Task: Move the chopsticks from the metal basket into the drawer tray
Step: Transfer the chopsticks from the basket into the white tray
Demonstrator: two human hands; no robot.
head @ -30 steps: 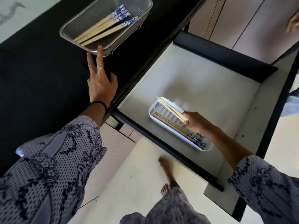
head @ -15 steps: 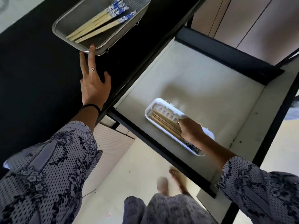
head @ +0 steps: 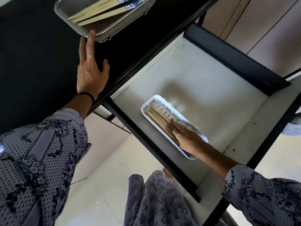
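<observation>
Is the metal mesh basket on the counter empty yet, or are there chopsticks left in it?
Not empty. Several wooden chopsticks with blue-and-white ends lie inside the metal mesh basket.

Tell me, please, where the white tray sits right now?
In the head view, the tray lies inside the open drawer, right of centre near its front edge, with chopsticks in it under the right hand.

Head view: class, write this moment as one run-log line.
left hand: open, fingertip on metal basket rim | right hand: flat on chopsticks in white tray | more chopsticks remain in basket
</observation>
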